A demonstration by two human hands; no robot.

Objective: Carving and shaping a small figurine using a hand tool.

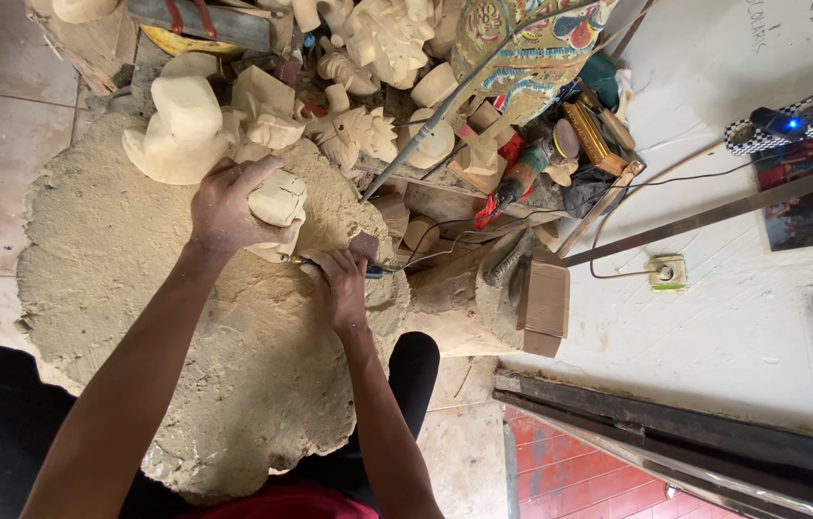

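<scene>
My left hand (pixel 228 207) grips a pale carved wooden piece (pixel 278 204) and presses it down on a large dusty cloth-covered pad (pixel 137 288) on my lap. Just right of it, my right hand (pixel 341 281) is closed on a small rotary carving tool (pixel 368 259), whose tip meets the underside of the wooden piece. A cable runs from the tool toward the right. My fingers hide part of the carving.
Several unfinished pale wood carvings (pixel 368 58) lie piled ahead, with a large hat-shaped one (pixel 180 130) beside my left hand. A painted colourful mask (pixel 531 43), a red power tool (pixel 512 187), a wooden block (pixel 543 303) and a wall socket (pixel 666 272) are at right.
</scene>
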